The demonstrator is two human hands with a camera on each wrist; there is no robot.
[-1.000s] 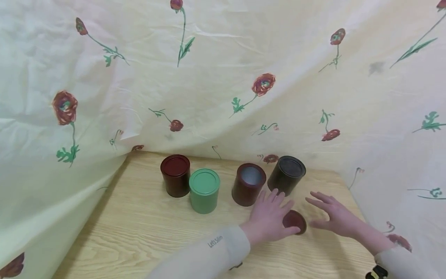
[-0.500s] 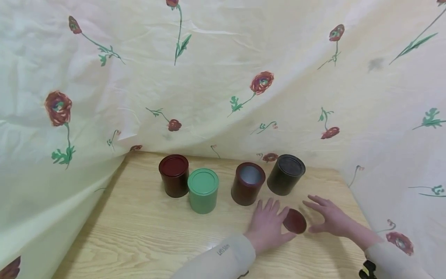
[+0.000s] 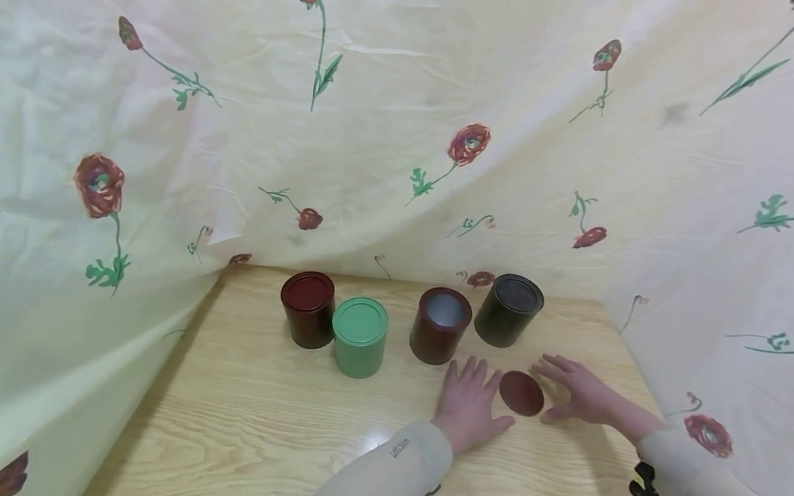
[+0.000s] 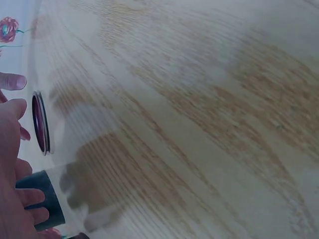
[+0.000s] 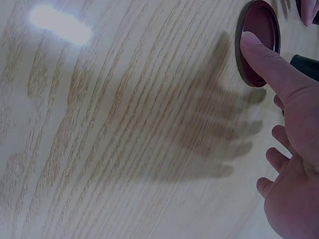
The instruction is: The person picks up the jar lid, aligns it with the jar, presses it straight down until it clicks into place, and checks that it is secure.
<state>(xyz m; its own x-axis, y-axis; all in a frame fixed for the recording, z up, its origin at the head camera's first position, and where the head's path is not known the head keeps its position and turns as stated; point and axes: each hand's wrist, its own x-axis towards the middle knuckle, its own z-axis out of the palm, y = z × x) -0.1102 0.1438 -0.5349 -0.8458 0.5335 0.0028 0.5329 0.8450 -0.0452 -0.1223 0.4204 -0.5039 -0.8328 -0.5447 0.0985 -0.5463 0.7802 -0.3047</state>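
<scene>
A round dark red lid (image 3: 522,393) lies flat on the wooden table between the two hands. My left hand (image 3: 469,406), fingers spread, is just left of the lid and holds nothing. On the lid's other side my right hand (image 3: 579,391) has its fingers extended and nothing in its grasp. In the right wrist view the thumb overlaps the lid (image 5: 264,45); I cannot tell whether it touches. An uncovered dark red canister (image 3: 428,344), pale grey inside, stands behind the left hand. To its right is a black canister (image 3: 507,317) with its lid on.
A green lidded canister (image 3: 360,355) and another dark red lidded canister (image 3: 310,320) stand farther left on the table (image 3: 248,413). A flower-printed cloth (image 3: 372,138) hangs behind and along both sides of the table.
Both hands have come lower and slightly toward the front, the left drawing off the lid so that the whole lid shows. The view has shifted slightly; the canisters stay in place.
</scene>
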